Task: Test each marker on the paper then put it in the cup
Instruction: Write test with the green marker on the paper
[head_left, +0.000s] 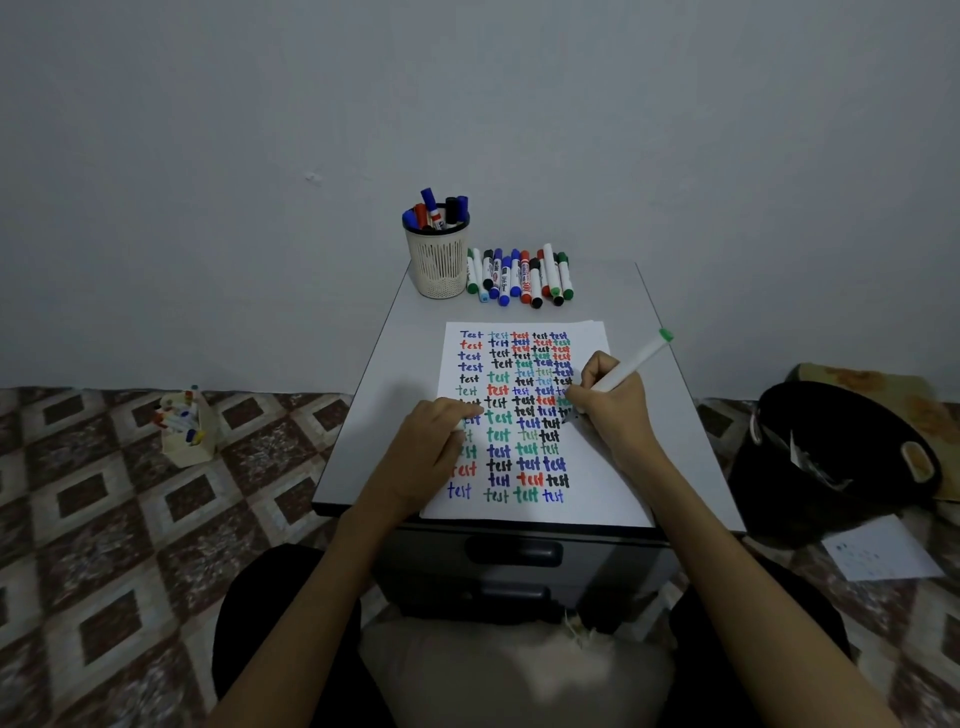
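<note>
R hand (612, 397) fingers grasp white green-ended marker (636, 362), tip on white scribbled paper sheet (587, 501); L hand (439, 434) rests on sheet, fingers' state unclear.

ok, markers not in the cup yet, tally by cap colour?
Green: 4 (3 in the marker row, plus the green-ended marker in the right hand)
Blue: 3
Light blue: 1
Black: 3
Red: 2
Total: 13. The row overlaps, so treat the counts as approximate.
</note>
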